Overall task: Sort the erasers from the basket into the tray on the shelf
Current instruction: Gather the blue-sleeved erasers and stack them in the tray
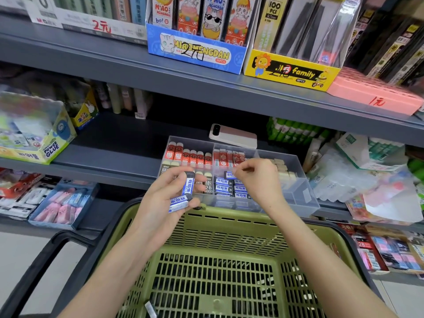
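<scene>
My left hand [160, 198] grips a few blue-and-white erasers [183, 193] above the far rim of the green basket [229, 228]. One eraser stands upright between thumb and fingers. My right hand [257, 177] hovers over the clear divided tray [298, 191] on the shelf, fingers curled above the compartment of blue erasers [223, 188]; I cannot tell whether it holds anything. Red-sleeved erasers [190, 157] fill the tray's back rows and cream ones [283, 169] lie on the right. One blue eraser [150, 309] lies on the basket floor.
A pink-and-white phone [232, 135] lies on the shelf behind the tray. A glue box [43, 143] stands at left, packets [358, 171] crowd the right. Display boxes [197, 51] sit on the shelf above. The basket's black handle [52, 253] hangs at lower left.
</scene>
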Available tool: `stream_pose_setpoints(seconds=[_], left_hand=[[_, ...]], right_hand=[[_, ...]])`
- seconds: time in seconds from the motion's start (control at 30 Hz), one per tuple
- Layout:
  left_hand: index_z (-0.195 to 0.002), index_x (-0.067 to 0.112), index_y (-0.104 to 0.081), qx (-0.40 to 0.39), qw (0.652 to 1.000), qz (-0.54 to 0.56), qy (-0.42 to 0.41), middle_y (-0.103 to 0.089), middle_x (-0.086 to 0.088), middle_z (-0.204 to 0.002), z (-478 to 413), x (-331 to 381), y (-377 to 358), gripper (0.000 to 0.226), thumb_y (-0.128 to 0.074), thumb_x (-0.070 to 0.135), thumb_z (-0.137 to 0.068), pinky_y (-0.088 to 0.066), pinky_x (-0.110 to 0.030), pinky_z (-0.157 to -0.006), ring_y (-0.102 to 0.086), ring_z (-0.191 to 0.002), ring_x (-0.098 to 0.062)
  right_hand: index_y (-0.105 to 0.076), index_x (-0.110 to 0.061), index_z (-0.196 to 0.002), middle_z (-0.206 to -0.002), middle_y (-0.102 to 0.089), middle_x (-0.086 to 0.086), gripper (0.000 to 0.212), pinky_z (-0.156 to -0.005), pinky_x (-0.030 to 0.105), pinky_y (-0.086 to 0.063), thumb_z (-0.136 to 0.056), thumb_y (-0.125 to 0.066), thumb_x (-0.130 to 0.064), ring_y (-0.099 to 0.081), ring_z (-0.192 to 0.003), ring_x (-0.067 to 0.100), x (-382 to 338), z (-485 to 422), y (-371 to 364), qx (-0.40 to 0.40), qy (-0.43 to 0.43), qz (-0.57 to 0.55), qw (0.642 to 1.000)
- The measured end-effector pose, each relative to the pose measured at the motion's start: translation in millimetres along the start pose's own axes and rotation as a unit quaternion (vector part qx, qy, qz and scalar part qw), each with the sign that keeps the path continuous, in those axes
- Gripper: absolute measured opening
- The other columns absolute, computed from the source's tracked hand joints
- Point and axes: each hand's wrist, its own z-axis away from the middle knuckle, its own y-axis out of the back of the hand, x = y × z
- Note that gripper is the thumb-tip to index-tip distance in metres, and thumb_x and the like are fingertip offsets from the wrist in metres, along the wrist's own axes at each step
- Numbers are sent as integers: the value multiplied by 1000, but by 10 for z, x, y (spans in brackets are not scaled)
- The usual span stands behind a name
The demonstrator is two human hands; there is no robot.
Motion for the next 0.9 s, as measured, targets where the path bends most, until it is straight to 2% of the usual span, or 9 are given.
stream_pose_setpoints(seconds=[0.1,0.2,0.27,0.33,0.47,0.57,0.67,0.8,0.9], left_hand=[[-95,9,-68,-1,1000,-2,0,-70,-17,-91,-2,7,2,23,-55,21,-80,-46,-25,-48,-66,-75,-21],[-96,10,-68,-6,1000,-2,0,-70,-16,-91,1,6,7,23,-56,21,-80,-46,-25,-49,-66,-76,-20],[-97,10,-68,-10,1000,-4,0,-70,-15,-92,4,-1,7,23,-56,21,-81,-47,-25,-50,-67,-77,-20],[-98,11,-68,-11,1000,-8,0,-70,-15,-92,6,-7,5,23,-55,21,-81,-47,-25,-50,-67,-77,-19],[-99,10,-67,-6,1000,-14,0,-71,-13,-89,4,-20,-7,24,-55,21,-81,-47,-24,-50,-67,-76,-17],[-101,8,-65,-6,1000,-14,0,-71,-13,-88,6,-25,-18,27,-55,21,-80,-47,-24,-49,-67,-76,-18],[-102,7,-64,-4,1000,-17,1,-71,-13,-89,14,-33,-28,25,-54,20,-82,-47,-24,-50,-67,-75,-18],[-97,10,-66,-4,1000,-27,-4,-72,-15,-92,28,-46,-45,18,-54,19,-86,-48,-25,-49,-69,-77,-20],[-101,8,-60,-7,999,-37,-10,-73,-15,-96,42,-39,-76,25,-57,23,-81,-49,-24,-49,-71,-82,-23]], right_hand=[[-75,-9,-79,-75,-66,-6,11,-69,22,-43,-84,-64,-11,-58,-72,9,9,15,-31,16,24,11,1000],[-66,-14,-76,-70,-64,-5,7,-65,24,-47,-83,-69,-15,-57,-65,9,47,14,-64,25,-13,-30,999],[-58,-14,-73,-66,-63,3,16,-64,30,-51,-82,-71,-18,-61,-65,20,59,7,-92,21,-52,-65,996],[-60,-9,-70,-64,-64,8,18,-66,36,-53,-81,-72,-17,-64,-66,27,40,-12,-123,19,-61,-69,996],[-61,-6,-61,-59,-60,4,24,-62,26,-43,-80,-72,-15,-59,-62,21,-12,-21,-206,42,-45,-33,998],[-62,-3,-61,-61,-60,4,26,-57,24,-32,-81,-71,-16,-50,-60,15,-6,-16,-269,58,-34,10,998],[-51,-17,-55,-60,-52,-5,32,-57,23,-31,-81,-68,-25,-51,-64,16,-3,-28,-324,59,-48,94,993],[-51,-21,-66,-70,-55,-6,25,-58,25,-34,-80,-68,-31,-52,-69,17,-38,-37,-360,70,-57,120,989],[-54,-18,-76,-71,-55,-4,20,-58,25,-33,-83,-64,-34,-47,-69,17,-59,11,-298,76,-46,155,984]])
